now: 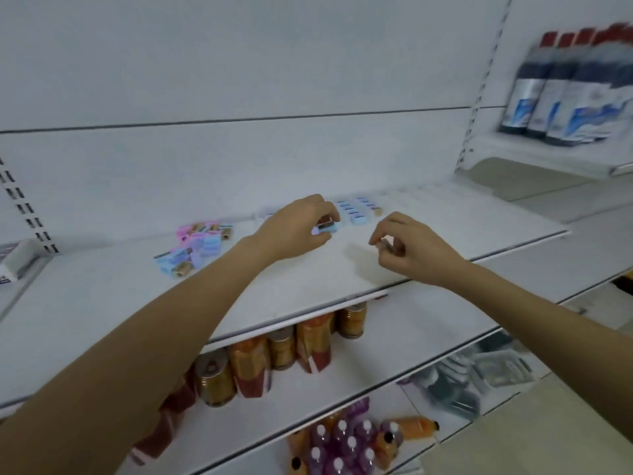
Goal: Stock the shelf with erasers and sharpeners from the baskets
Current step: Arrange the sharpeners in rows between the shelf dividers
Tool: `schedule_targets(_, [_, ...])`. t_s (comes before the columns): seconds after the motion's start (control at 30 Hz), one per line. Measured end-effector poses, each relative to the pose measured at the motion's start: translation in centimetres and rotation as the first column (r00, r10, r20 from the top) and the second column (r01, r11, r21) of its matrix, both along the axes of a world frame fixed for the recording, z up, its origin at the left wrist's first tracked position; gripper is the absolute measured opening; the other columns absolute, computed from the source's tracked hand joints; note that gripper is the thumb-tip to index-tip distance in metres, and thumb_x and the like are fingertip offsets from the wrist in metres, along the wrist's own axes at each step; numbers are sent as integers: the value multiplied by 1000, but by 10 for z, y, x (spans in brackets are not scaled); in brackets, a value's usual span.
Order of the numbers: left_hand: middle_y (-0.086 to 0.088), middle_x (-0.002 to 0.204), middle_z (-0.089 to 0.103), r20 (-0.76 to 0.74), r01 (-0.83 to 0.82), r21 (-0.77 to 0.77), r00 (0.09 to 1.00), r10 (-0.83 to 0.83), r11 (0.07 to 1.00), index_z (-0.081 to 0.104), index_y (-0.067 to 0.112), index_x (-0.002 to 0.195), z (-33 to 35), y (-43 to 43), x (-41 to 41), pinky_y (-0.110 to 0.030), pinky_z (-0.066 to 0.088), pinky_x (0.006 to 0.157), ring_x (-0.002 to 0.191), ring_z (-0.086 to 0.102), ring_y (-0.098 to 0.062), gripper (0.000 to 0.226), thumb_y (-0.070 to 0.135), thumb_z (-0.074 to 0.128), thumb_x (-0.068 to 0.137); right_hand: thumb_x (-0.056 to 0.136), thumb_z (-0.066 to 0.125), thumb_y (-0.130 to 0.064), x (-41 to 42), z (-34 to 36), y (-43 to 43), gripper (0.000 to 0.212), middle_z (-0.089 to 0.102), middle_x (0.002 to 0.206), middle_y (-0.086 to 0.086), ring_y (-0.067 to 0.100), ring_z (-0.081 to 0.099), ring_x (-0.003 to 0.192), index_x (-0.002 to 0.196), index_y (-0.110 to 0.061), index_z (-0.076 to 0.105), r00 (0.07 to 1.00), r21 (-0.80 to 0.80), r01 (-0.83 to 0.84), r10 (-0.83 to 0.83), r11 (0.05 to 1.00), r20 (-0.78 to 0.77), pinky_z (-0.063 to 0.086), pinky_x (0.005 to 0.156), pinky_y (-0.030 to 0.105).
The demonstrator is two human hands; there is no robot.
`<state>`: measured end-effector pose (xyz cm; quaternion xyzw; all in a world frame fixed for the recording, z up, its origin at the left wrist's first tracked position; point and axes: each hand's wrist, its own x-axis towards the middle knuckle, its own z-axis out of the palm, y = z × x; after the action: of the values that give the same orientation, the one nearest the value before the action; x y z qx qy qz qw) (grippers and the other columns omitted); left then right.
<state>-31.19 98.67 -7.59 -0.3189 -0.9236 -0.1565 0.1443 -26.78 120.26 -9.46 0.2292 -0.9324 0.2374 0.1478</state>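
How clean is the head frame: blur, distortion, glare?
Head view: motion blur smears the bottles at upper right. The pile of sharpeners and both hands are soft, so the bluish piece pinched in the left hand and the grey piece in the right hand are hard to identify. Wide-angle distortion bows the shelf edge. Lighting is flat and even, shadows faint, no glare.

Shop, stocked shelves [342,269], bottles [555,94]
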Motion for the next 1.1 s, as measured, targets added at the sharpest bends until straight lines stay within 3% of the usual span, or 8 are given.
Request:
schedule_targets(0.2, [-10,108,57,23,44,18,999,-44,999,59,8,115,-7,75,6,-21,35,81,97,55,-20,28,17,57,88,85,61,-13,2,-11,68,5,58,90,4,2,50,62,88,-13,65,999,-47,45,-44,998,30,36,63,3])
schedule_targets(0.4, [-10,104,58,25,-2,58,1000,0,998,61,6,112,-11,94,-12,-21,38,79,93,57,-22,26,12,58,86,87,57,-3,-20,-24,96,20,51,103,3,17,63,78,105,-6,62,995,-155,87,-78,984,64,43,72,4])
schedule_targets(0.53, [-11,99,58,15,-42,85,999,41,996,63,7,109,-8,89,-39,-27,40,79,90,57,-25,25,10,60,84,89,55,-10,-47,-26,95,22,52,103,-1,15,62,80,110,-11,63,997,-177,75,-70,981,35,41,71,1])
schedule_targets(0.73, [-10,100,58,18,-90,109,996,88,990,63,9,110,-4,74,-85,-25,40,77,92,56,-22,27,9,60,83,89,57,-12,-98,-19,77,22,49,99,-3,6,50,87,110,-11,63,998,-135,-2,-6,991,-58,41,83,16])
schedule_targets(0.93, [-10,102,58,40,-135,131,991,131,982,62,9,112,-9,74,-111,-19,35,76,93,55,-20,28,10,59,84,89,57,-13,-144,-18,72,23,60,97,6,8,52,80,111,-7,61,990,-105,-73,59,992,-130,44,77,19])
schedule_targets(1.1, [-9,100,58,15,-196,121,981,195,973,62,10,111,-8,76,-127,-19,36,80,92,56,-18,27,11,59,84,89,57,-11,-180,-15,72,18,54,92,-3,8,50,82,105,-9,63,966,-43,-212,203,976,-163,44,75,24])
